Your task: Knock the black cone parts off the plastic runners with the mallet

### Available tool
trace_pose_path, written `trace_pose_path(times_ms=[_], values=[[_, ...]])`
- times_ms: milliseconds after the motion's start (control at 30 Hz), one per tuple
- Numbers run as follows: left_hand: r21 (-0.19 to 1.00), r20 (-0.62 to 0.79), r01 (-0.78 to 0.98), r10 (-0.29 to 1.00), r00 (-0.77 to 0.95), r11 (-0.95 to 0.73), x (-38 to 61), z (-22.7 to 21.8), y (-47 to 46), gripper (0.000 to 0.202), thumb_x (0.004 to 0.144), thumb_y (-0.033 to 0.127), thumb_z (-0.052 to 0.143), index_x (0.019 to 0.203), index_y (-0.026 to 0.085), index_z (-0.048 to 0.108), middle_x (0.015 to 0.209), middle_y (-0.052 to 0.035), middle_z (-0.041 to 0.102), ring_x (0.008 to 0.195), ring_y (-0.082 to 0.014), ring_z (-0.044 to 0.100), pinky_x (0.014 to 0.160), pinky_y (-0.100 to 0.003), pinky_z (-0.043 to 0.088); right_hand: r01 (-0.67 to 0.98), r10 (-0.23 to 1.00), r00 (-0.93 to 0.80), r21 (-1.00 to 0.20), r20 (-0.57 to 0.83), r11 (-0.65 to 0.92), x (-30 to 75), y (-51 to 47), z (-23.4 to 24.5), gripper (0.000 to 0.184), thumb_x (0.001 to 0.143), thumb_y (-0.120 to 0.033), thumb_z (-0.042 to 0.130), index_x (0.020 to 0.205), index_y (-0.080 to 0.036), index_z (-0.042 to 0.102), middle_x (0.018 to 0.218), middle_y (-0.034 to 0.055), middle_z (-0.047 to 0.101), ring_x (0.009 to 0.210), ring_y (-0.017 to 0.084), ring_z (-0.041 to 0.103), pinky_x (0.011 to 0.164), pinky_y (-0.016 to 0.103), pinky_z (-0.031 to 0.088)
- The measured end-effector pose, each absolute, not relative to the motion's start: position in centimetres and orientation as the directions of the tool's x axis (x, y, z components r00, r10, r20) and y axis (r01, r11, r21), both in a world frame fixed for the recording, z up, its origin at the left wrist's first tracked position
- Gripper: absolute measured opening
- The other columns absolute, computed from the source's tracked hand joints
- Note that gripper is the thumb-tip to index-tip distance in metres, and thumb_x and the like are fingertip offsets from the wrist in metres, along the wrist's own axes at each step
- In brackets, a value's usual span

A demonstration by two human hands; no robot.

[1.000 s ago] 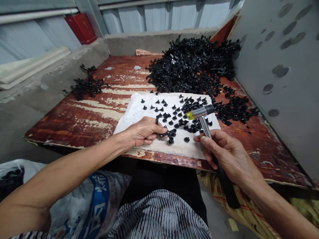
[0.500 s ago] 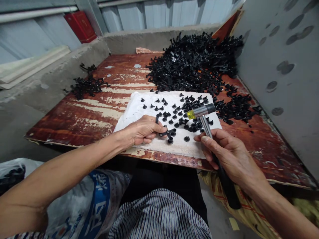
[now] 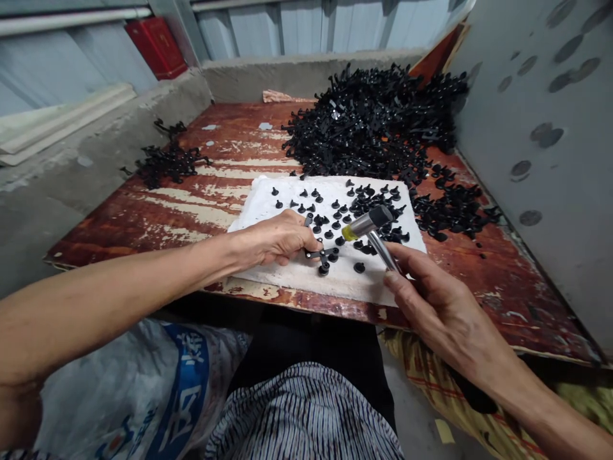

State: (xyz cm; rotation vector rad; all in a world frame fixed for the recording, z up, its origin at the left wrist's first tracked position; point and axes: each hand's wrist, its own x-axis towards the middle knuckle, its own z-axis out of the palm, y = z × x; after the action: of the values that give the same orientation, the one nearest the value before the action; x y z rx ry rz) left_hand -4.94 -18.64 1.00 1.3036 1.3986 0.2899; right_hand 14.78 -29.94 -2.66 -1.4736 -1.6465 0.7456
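My left hand [image 3: 288, 239] is closed on a black branched bracket [image 3: 323, 253] over the front of a white board [image 3: 272, 275]. Round black pieces sit at the ends of the bracket's arms. My right hand [image 3: 431, 294] grips a mallet [image 3: 366, 223] with a metal head, one yellow face and one black face. The mallet's head is tilted above the board, just right of the bracket. Small black suction-cup-like pieces [image 3: 359, 268] stand scattered on the board around both hands. The fingertips of my left hand are partly hidden.
A large heap of black parts [image 3: 364, 121] covers the back right of the worn red table [image 3: 119, 223]. Smaller piles lie at the right and at the far left [image 3: 170, 160]. A grey panel [image 3: 536, 179] borders the right side. White sacks [image 3: 124, 383] stand below the table.
The mallet's head has moved left and slightly down, closer to the bracket, as my right hand tilted. My left hand has stayed nearly in place with the bracket, which has turned slightly.
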Motion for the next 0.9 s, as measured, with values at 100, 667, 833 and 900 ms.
trace_pose_path(times_ms=[100,667,833,900], values=[[0.75,-0.561,0.55,0.794,0.233,0.368,-4.8,1.0,-18.5,0.027,0.063,0.006,0.069,0.053,0.018,0.046,0.043,0.0012,0.049,0.03,-0.0028,0.026,0.034,-0.021,0.012,0.655,0.935,-0.176,-0.673,0.307,0.344,14.8,-30.2,-2.6,0.044,0.091,-0.019,0.046,0.136,-0.017,0.05,0.132,0.0124,0.06,0.118,0.025,0.06,0.099,0.042,0.049],[0.749,-0.515,0.608,0.809,0.284,0.263,-4.7,0.9,-18.0,0.02,0.062,0.008,0.065,0.05,0.017,0.05,0.042,0.0018,0.048,0.032,-0.0057,0.032,0.033,-0.022,0.017,0.715,0.845,-0.301,-0.482,0.443,0.507,14.2,-31.0,-1.9,0.06,0.089,-0.006,0.044,0.145,-0.024,0.042,0.112,0.0121,0.07,0.095,0.025,0.07,0.074,0.035,0.062],[0.763,-0.52,0.58,0.803,0.289,0.286,-4.9,0.9,-18.4,0.017,0.062,0.006,0.064,0.053,0.015,0.052,0.047,0.0,0.054,0.032,-0.0047,0.03,0.033,-0.022,0.017,0.714,0.821,-0.171,-0.506,0.545,0.485,13.9,-31.4,-1.2,0.069,0.089,-0.005,0.047,0.149,-0.035,0.033,0.133,0.006,0.059,0.113,0.024,0.063,0.094,0.038,0.055],[0.767,-0.519,0.568,0.809,0.276,0.298,-5.0,0.7,-18.5,0.016,0.062,0.006,0.063,0.056,0.016,0.052,0.048,0.0,0.055,0.032,-0.0044,0.029,0.033,-0.022,0.016,0.723,0.82,-0.166,-0.498,0.548,0.479,13.8,-31.4,-1.2,0.072,0.088,-0.004,0.047,0.15,-0.036,0.029,0.134,0.0064,0.059,0.114,0.025,0.062,0.093,0.04,0.055]])
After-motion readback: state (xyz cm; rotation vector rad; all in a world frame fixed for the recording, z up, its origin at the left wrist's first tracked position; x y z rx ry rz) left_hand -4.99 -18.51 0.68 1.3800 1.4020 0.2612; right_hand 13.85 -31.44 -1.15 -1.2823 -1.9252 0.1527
